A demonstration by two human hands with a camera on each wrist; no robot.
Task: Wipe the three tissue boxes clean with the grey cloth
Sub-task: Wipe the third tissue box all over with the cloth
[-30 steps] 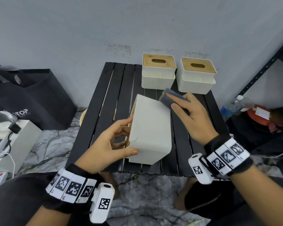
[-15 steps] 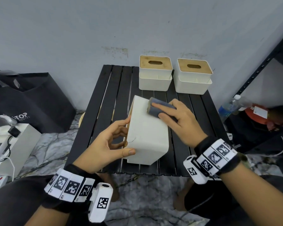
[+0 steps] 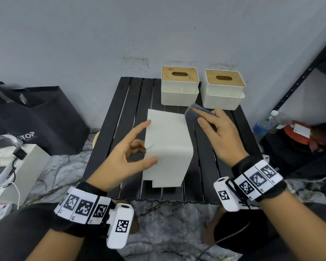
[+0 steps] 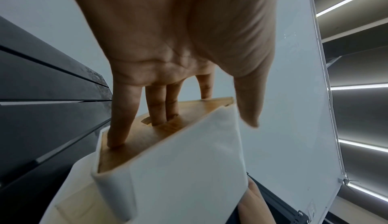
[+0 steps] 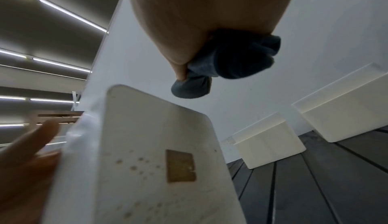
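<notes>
A white rectangular plastic tissue box (image 3: pixel 167 147) lies tipped on its side near the front middle of the black slatted table (image 3: pixel 134 102), its wooden lid (image 4: pixel 168 128) turned toward the left hand (image 3: pixel 124 157) and its bottom, which carries a gold-coloured sticker and small brownish spots in the right wrist view, turned toward the right hand (image 3: pixel 220 134). The left hand steadies this box: the thumb lies on the white upper face near the front, the index finger reaches along the upper left edge, and in the left wrist view 2 middle fingers (image 4: pixel 161 109) dip into the lid's slot while the little finger presses on the wood, so the hand is clamped on the box. The right hand sits just right of the box's far corner, fingers curled round a bunched dark grey cloth (image 3: pixel 198 113); in the right wrist view the cloth (image 5: pixel 231 61) bulges out past the thumb, above the box's far edge, and I cannot tell whether cloth and box touch. Behind the tipped box, at the far edge of the table against the pale wall, 2 more white tissue boxes with wooden slotted lids stand upright side by side: the left one (image 3: pixel 180 87) straight behind the tipped box, the right one (image 3: pixel 223 91) beyond the right hand. Left of the tipped box, off the table, a black fabric bag (image 3: pixel 36 117) rests against the wall.
</notes>
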